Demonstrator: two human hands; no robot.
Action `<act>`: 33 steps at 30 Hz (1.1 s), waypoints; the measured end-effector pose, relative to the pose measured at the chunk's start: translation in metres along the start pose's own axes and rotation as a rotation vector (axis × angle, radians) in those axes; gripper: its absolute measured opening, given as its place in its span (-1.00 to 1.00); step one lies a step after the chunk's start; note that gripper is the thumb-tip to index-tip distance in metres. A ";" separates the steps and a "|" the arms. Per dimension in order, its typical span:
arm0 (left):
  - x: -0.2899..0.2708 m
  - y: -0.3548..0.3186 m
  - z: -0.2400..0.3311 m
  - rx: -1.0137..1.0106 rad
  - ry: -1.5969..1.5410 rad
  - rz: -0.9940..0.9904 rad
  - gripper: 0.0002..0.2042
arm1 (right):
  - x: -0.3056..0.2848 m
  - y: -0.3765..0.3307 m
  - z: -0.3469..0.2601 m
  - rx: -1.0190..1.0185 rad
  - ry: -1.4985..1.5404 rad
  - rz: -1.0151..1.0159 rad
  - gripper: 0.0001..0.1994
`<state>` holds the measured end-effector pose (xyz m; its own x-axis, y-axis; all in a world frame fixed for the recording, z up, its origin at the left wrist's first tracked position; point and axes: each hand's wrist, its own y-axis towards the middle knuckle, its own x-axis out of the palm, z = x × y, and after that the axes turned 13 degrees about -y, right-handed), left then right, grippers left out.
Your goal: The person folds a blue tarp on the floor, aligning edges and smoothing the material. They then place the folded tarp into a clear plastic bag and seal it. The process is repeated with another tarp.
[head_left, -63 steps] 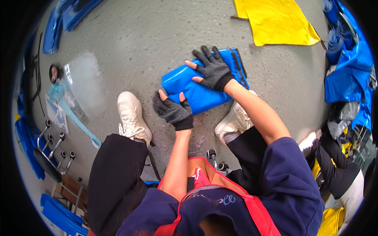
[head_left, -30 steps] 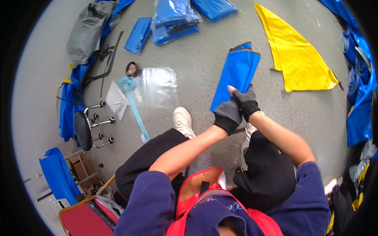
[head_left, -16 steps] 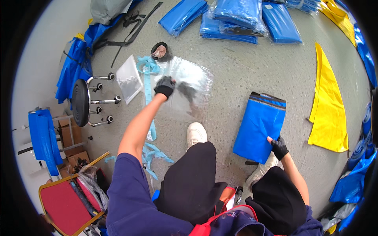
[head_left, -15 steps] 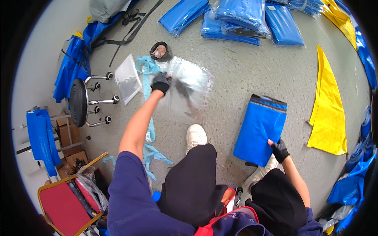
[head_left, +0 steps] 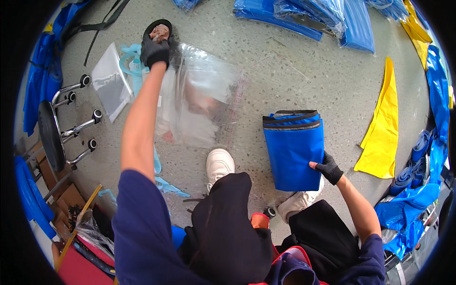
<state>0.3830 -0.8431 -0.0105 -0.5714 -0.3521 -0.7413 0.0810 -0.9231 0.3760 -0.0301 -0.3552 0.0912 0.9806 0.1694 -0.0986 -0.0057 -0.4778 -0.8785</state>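
Observation:
My left hand, in a dark fingerless glove, reaches to a round black bowl on the floor. Its fingertips are at a crumpled pinkish-brown piece inside; whether they grip it is hard to see. My right hand, gloved alike, grips the right edge of a folded blue fabric bundle with dark edging, thumb on top. Beneath my left forearm and to its right lie clear plastic bags. Light-blue tape strip lies curled beside the bowl.
A white plastic sheet stack and a wheeled stool are at left. Wrapped blue bundles lie at the far side. A yellow cloth lies at right, with blue rolls beyond it. My shoe stands near the bags.
My left hand has moved from the clear bags to the black bowl. The right hand still holds the blue bundle, which now sits more upright. The whole view has shifted.

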 end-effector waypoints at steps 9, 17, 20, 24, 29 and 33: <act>-0.086 -0.283 0.076 0.259 -0.082 -0.623 -0.36 | -0.015 0.039 -0.054 -0.057 -0.056 -0.183 -0.25; -0.087 -0.270 0.059 0.322 -0.066 -0.615 -0.47 | -0.006 0.071 -0.104 -0.175 -0.043 -0.233 -0.23; -0.086 -0.272 0.060 0.312 -0.059 -0.593 -0.54 | -0.003 0.077 -0.107 -0.209 -0.033 -0.262 -0.22; -0.086 -0.268 0.052 0.302 -0.152 -0.531 -0.60 | 0.009 0.082 -0.108 -0.218 -0.012 -0.295 -0.25; -0.087 -0.263 0.045 0.236 -0.300 -0.481 -0.66 | 0.018 0.083 -0.106 -0.180 -0.005 -0.356 -0.23; -0.099 -0.258 0.070 -0.074 -0.644 -0.438 -0.62 | 0.030 0.086 -0.113 -0.171 0.001 -0.405 -0.28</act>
<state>0.3616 -0.5598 0.0047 -0.9235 0.1847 -0.3362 -0.2198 -0.9731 0.0690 0.0208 -0.4883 0.0659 0.8972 0.3719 0.2382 0.4117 -0.5089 -0.7560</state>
